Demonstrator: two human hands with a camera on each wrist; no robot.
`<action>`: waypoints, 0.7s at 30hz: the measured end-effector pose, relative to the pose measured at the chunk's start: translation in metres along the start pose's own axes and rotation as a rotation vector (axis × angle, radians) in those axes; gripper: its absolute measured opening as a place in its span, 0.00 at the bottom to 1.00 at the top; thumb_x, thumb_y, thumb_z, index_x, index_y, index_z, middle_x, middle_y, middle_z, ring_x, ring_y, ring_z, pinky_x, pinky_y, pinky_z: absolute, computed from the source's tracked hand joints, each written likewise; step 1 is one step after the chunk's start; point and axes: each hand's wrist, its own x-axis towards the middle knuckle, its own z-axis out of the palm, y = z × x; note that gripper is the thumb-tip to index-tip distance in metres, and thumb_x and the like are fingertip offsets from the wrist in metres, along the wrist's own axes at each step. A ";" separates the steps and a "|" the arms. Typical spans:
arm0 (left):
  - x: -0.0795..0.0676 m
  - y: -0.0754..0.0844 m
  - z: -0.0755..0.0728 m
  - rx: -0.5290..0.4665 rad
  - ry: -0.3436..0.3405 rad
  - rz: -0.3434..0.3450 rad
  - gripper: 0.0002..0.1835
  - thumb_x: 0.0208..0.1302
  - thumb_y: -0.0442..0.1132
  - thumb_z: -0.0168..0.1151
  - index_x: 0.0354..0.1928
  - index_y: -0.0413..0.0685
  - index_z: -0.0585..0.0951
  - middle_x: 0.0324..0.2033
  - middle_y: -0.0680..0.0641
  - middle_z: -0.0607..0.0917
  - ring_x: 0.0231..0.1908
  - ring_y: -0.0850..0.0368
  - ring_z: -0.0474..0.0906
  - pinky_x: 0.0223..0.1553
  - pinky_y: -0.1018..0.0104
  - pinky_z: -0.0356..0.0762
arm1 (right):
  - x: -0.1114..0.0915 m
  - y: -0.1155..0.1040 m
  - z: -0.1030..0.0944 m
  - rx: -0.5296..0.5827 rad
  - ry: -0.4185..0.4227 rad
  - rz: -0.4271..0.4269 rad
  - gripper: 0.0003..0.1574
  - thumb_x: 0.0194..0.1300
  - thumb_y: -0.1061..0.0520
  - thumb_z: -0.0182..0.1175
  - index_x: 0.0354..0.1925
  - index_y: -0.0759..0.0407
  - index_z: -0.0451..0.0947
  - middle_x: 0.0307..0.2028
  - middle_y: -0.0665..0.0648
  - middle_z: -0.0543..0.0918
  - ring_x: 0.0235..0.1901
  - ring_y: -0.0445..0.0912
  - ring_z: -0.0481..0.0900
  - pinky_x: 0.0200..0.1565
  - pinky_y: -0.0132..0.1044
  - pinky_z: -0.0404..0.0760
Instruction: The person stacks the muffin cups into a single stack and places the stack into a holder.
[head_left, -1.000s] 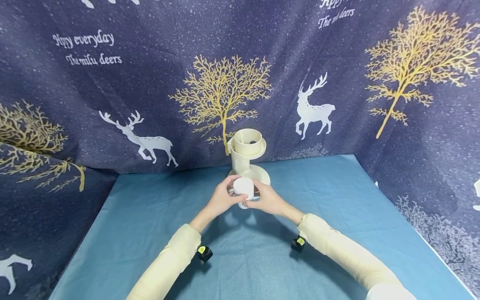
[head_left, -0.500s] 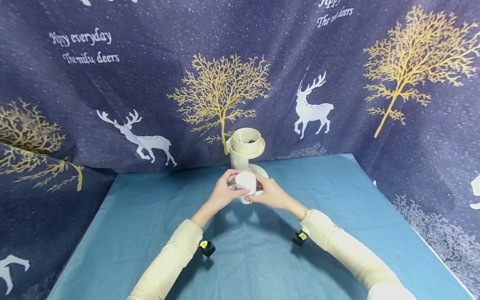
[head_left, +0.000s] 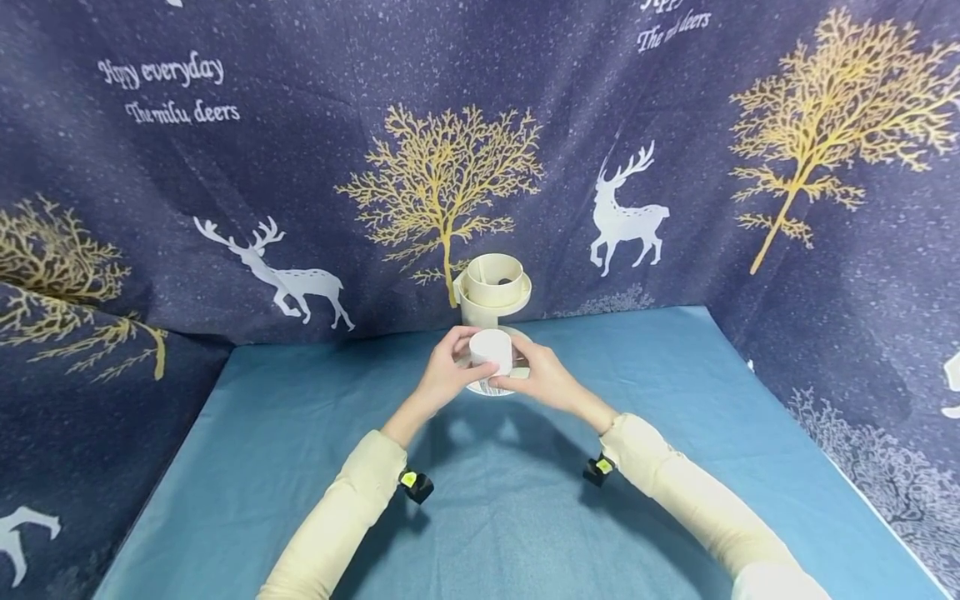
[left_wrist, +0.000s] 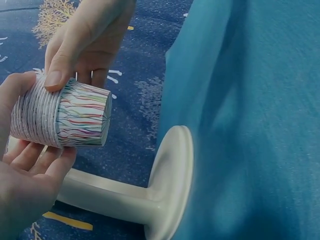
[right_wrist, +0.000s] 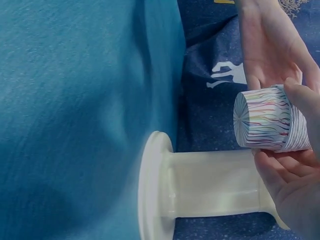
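Note:
Between both hands is a nested stack of paper baking cups (left_wrist: 80, 117), white with wavy coloured stripes, its closed bottom facing down toward the table. My left hand (head_left: 442, 373) grips its left side, thumb in front and fingers behind. From the other side my right hand (head_left: 551, 382) holds the same stack, its thumb near the left one. The stack is off the table, in front of a cream stand (head_left: 480, 313) with a round base, an upright column and a ring-shaped top. In the head view the hands and cups hide part of the base and column.
A round cream cup-like piece (head_left: 495, 282) sits in the stand's top, with a small dark spot inside. Blue cloth (head_left: 480, 500) covers the table. Behind it hangs a dark blue curtain (head_left: 300, 167) printed with trees and deer.
Both hands have moved slightly forward with the stack of paper baking cups, closer to the stand's column. Their hold looks the same.

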 end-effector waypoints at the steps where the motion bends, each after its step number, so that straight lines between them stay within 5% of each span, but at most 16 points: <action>1: 0.001 0.001 0.000 -0.007 -0.001 0.004 0.30 0.55 0.31 0.70 0.59 0.41 0.70 0.58 0.37 0.78 0.61 0.41 0.73 0.60 0.46 0.71 | 0.001 -0.001 -0.001 0.003 0.007 -0.005 0.44 0.56 0.50 0.72 0.67 0.57 0.65 0.51 0.57 0.80 0.47 0.47 0.83 0.52 0.41 0.80; 9: 0.005 0.007 0.000 -0.051 0.010 0.017 0.32 0.57 0.30 0.68 0.63 0.39 0.67 0.60 0.35 0.75 0.63 0.42 0.70 0.65 0.47 0.65 | 0.006 -0.006 -0.005 -0.003 0.046 -0.002 0.39 0.56 0.52 0.72 0.62 0.62 0.70 0.49 0.59 0.82 0.46 0.49 0.83 0.51 0.39 0.81; 17: 0.009 0.013 0.000 -0.027 0.061 0.050 0.31 0.56 0.30 0.69 0.63 0.42 0.71 0.51 0.37 0.79 0.47 0.52 0.77 0.56 0.51 0.75 | 0.011 -0.010 -0.010 -0.006 0.063 -0.006 0.38 0.57 0.51 0.71 0.62 0.60 0.70 0.48 0.58 0.83 0.47 0.49 0.83 0.52 0.39 0.80; 21: 0.011 0.018 -0.002 -0.003 0.064 0.073 0.30 0.58 0.33 0.68 0.63 0.44 0.72 0.50 0.37 0.80 0.48 0.49 0.79 0.54 0.51 0.76 | 0.014 -0.014 -0.013 -0.006 0.074 -0.009 0.38 0.58 0.52 0.70 0.63 0.60 0.69 0.49 0.59 0.83 0.48 0.50 0.83 0.52 0.40 0.80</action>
